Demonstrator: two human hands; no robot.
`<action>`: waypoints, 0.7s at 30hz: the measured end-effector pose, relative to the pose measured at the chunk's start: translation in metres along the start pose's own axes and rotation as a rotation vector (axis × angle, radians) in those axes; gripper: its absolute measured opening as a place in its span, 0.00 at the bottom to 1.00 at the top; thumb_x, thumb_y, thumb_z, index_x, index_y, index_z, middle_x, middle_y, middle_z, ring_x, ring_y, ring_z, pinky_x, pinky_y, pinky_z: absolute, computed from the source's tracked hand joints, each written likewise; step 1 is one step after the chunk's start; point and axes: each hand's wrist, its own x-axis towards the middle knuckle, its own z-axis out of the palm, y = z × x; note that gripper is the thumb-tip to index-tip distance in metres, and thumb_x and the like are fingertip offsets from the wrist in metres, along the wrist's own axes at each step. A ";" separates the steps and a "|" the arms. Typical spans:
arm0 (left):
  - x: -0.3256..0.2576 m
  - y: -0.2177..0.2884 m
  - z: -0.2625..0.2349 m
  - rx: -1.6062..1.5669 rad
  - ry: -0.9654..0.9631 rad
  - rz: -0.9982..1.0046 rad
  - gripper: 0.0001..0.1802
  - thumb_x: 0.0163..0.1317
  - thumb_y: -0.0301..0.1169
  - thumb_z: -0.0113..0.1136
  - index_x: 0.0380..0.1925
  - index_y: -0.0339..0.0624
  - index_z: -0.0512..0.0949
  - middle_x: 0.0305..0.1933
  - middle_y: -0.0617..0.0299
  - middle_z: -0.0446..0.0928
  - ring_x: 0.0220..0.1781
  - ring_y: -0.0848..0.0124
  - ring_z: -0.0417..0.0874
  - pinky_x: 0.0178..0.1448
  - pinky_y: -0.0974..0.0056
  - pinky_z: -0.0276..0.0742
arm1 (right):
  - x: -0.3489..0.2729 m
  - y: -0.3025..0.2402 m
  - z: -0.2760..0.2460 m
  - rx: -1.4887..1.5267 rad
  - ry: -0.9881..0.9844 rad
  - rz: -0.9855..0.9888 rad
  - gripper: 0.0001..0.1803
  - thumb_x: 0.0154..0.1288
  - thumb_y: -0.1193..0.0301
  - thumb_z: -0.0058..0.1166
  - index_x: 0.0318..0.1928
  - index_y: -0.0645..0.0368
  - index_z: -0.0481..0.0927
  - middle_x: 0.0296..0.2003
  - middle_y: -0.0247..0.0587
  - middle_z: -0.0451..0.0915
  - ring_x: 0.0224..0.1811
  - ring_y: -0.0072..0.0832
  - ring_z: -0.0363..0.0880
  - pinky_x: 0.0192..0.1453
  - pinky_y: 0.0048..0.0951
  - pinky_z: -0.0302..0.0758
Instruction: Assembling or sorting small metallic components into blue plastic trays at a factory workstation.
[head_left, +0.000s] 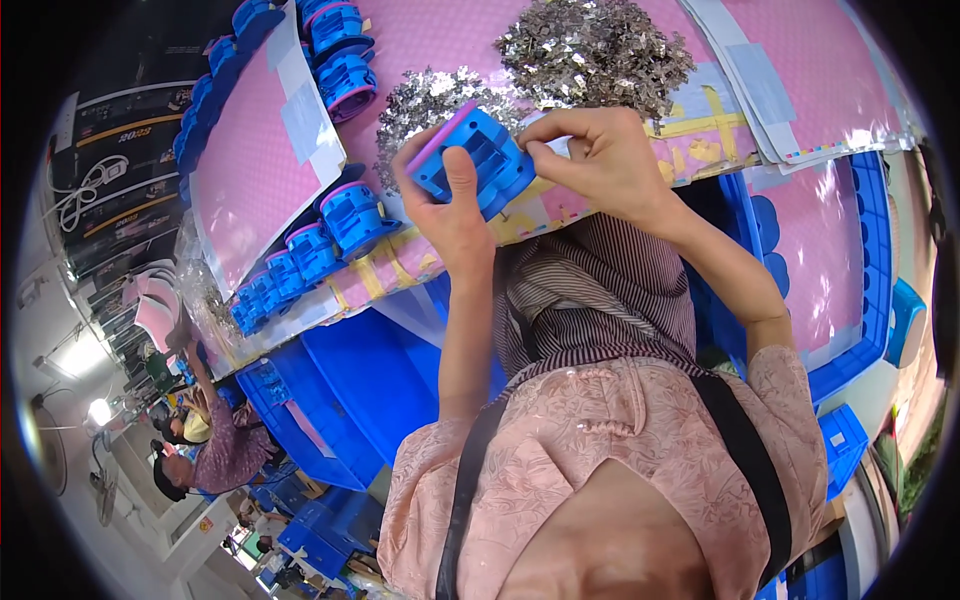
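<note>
**Blue part held at the table's near edge**

The left hand [445, 205] has its grip closed around a blue plastic part [478, 160] with a pink rim, thumb across its face. The right hand [600, 160] pinches at the part's right corner; what its fingertips hold cannot be told. Two heaps of small metal pieces [590, 45] lie just beyond. A row of blue parts [300, 250] lines the pink table [240, 160] at left. Blue crates [350, 380] stand below the near edge.

Blue plastic block [478, 160] with pink face on upper-left side — ribbed, slotted top toward camera, tilted, held above bench edge. Small silver metal clip [540, 145] pressed at block's right edge — barely visible.
</note>
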 end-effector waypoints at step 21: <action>0.000 -0.022 -0.013 -0.453 -0.141 -0.332 0.35 0.62 0.57 0.61 0.57 0.40 0.70 0.51 0.59 0.77 0.53 0.67 0.79 0.58 0.57 0.78 | -0.009 0.011 0.013 0.702 0.044 0.367 0.08 0.65 0.75 0.57 0.41 0.67 0.82 0.24 0.31 0.81 0.13 0.09 0.68 0.15 0.14 0.62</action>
